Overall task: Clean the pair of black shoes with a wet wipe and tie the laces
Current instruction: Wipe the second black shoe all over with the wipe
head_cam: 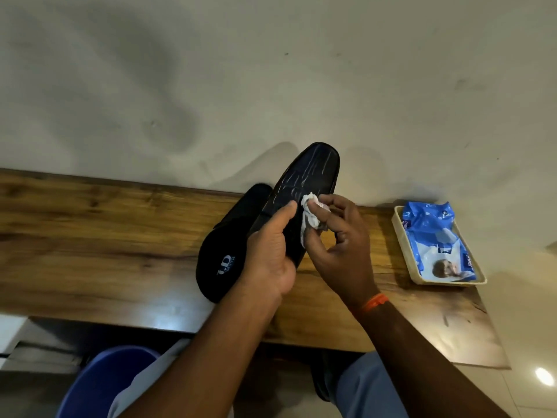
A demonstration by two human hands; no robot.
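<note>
Pointing toe-up toward the wall, shoe [304, 182] sole faces camera.

A shelf [90, 236] runs left to right against the far wall [271, 70]. Near its middle one shoe [223, 251] lies on it; the other shoe [304, 182] is just right of it, sole up, tilted, toe toward the wall. The left hand [271, 254] holds its near end, and the right hand [340, 242] presses a wipe [310, 218] on the sole. At the shelf's right end a tray [401, 245] holds a packet [437, 236]. A bucket [102, 384] stands under the shelf, near left.

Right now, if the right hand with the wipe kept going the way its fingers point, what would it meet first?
The right hand points left with the wipe, so it would likely meet the upturned sole of the held shoe first; they look nearly touching.
</note>
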